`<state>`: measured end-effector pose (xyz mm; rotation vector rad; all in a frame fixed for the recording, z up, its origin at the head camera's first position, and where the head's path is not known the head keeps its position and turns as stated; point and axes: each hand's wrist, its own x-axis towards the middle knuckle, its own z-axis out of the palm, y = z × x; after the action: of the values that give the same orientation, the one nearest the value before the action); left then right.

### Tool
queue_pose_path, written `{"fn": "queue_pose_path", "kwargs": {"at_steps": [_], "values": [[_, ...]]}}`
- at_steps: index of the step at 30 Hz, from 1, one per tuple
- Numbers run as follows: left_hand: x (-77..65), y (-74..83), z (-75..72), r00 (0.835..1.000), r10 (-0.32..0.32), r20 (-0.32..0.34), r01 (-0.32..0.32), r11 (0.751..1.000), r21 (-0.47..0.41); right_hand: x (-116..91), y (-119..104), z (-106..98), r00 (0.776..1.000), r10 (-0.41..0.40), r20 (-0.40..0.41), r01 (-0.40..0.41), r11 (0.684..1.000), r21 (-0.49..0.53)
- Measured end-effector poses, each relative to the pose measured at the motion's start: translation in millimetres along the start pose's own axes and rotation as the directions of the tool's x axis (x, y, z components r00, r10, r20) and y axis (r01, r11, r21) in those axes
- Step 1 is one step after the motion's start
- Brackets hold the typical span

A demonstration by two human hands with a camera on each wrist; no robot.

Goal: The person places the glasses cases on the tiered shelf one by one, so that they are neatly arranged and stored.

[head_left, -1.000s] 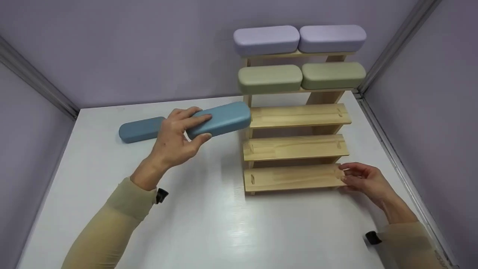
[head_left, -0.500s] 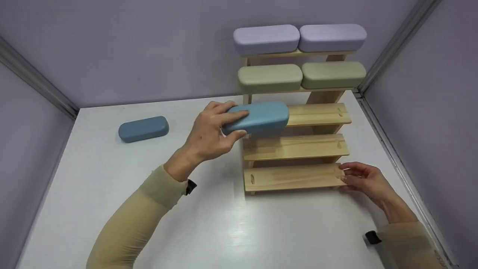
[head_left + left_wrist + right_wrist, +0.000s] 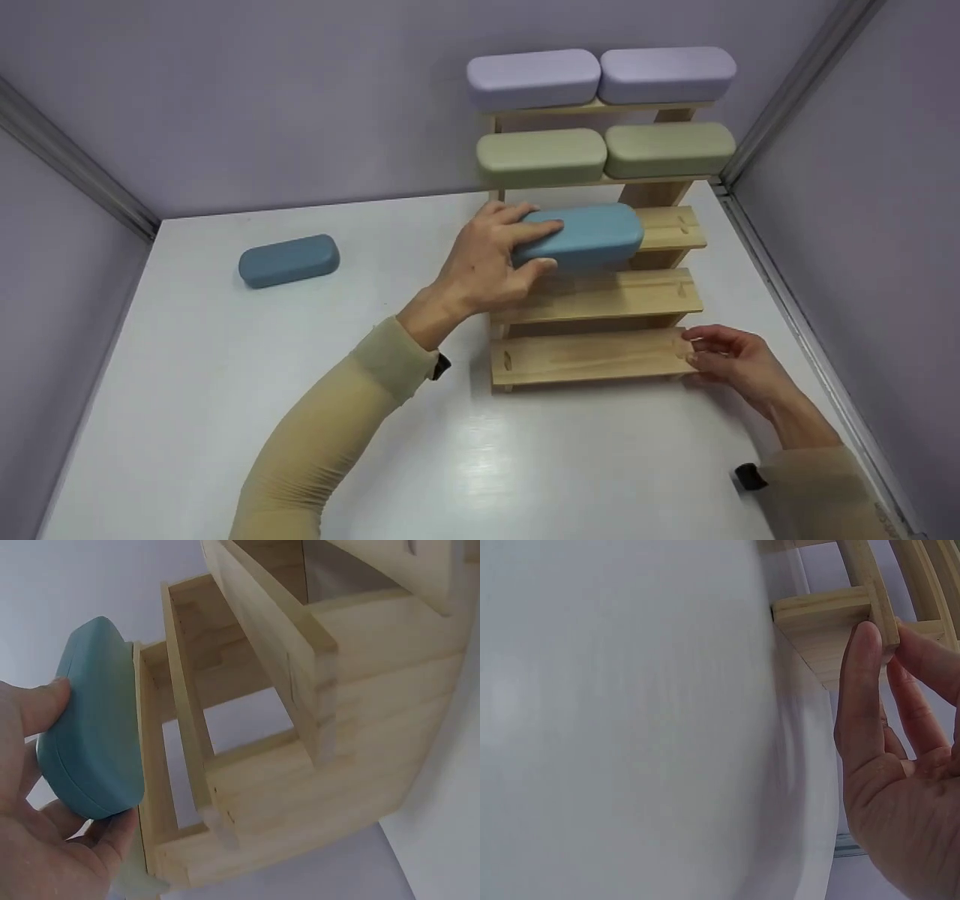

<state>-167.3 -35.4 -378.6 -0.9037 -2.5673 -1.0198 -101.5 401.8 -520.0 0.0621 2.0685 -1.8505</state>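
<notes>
My left hand point(image 3: 487, 255) grips a blue glasses case point(image 3: 585, 234) by its left end, thumb in front and fingers over the top and back. In the head view the case overlaps the middle step of a wooden tiered rack point(image 3: 592, 356); whether it touches the wood I cannot tell. The left wrist view shows the same blue case point(image 3: 94, 720) beside the rack's steps. At the rack's lowest step, my right hand point(image 3: 742, 367) pinches the right end between thumb and fingers, as the right wrist view also shows on the wooden step point(image 3: 877, 600).
Two lilac cases point(image 3: 534, 79) lie side by side on the top step. Below them, two green cases point(image 3: 541, 157) fill the second step. A darker blue case point(image 3: 289, 260) lies on the white table point(image 3: 225, 390) at left. Walls with metal edging surround the table.
My left hand has carried the blue glasses case rightward, from left of the rack to over its middle step. My right hand has stayed at the lowest step.
</notes>
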Motion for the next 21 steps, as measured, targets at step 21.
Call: {"fn": "queue_pose_path", "kwargs": {"at_steps": [21], "values": [[60.1, 36.6, 71.2, 0.994, -0.039, 0.099, 0.024, 0.988, 0.153, 1, 0, -1, 0.999, 0.018, -0.032, -0.020, 0.997, -0.071]]}}
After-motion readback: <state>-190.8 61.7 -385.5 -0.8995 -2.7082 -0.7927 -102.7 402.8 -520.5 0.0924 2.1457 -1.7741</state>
